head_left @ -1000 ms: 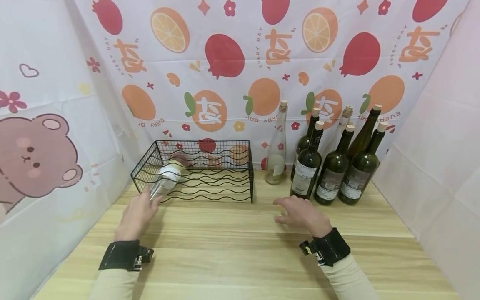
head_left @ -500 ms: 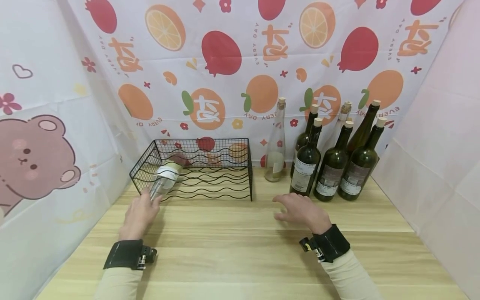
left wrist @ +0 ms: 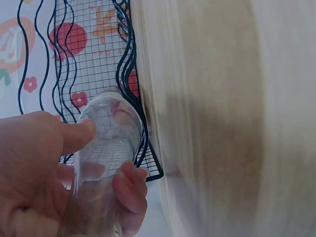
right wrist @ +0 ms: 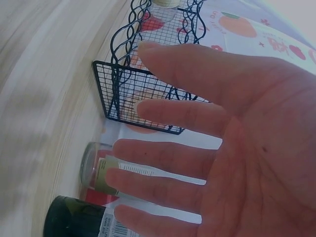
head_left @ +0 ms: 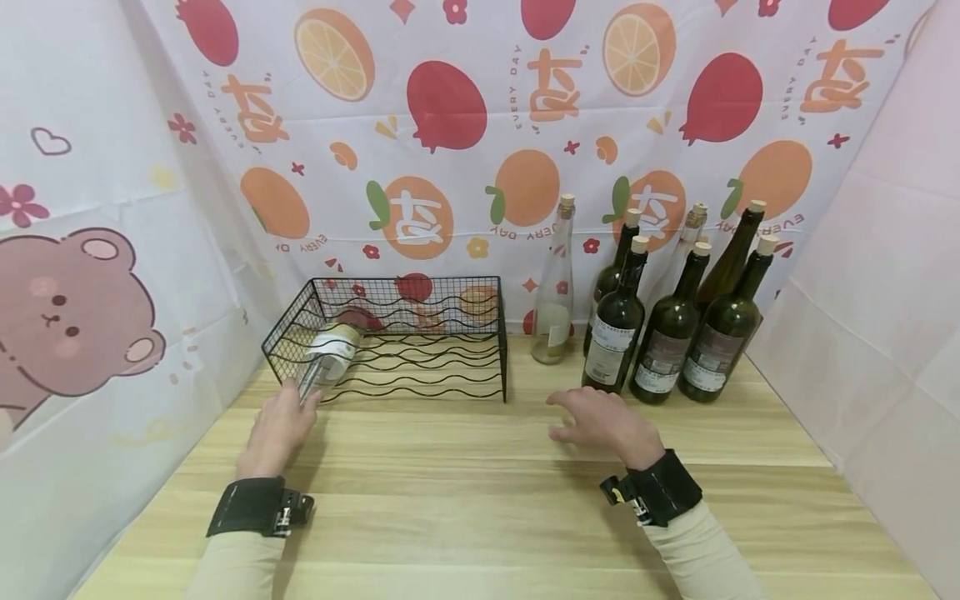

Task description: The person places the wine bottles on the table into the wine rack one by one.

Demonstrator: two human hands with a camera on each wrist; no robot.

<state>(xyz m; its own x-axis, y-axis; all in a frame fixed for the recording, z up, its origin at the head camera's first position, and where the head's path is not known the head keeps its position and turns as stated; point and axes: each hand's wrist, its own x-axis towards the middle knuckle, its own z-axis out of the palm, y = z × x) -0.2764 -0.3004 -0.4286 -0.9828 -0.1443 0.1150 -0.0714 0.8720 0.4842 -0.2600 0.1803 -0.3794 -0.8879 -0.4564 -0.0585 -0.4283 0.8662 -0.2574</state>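
A clear glass bottle [head_left: 332, 346] with a pale label lies aslant in the left part of a black wire rack [head_left: 503, 358]. My left hand [head_left: 276, 429] grips its near end at the rack's front left corner. In the left wrist view, the thumb lies on one side of the glass bottle [left wrist: 111, 136] and curled fingers on the other. My right hand [head_left: 609, 427] is held over the table in front of the standing bottles, holding nothing. Its fingers are spread and nearly straight, as the right wrist view shows of the hand [right wrist: 266, 133].
Several corked dark green bottles [head_left: 613, 342] stand close together at the back right, with a clear corked bottle [head_left: 552, 321] to their left. Another clear bottle [head_left: 678, 258] stands among them. Printed cloth [head_left: 450, 192] hangs behind and at both sides of the wooden table [head_left: 465, 517].
The bottle in the rack has shifted very slightly toward the front left, with my left hand still around it. My right hand has hardly moved.
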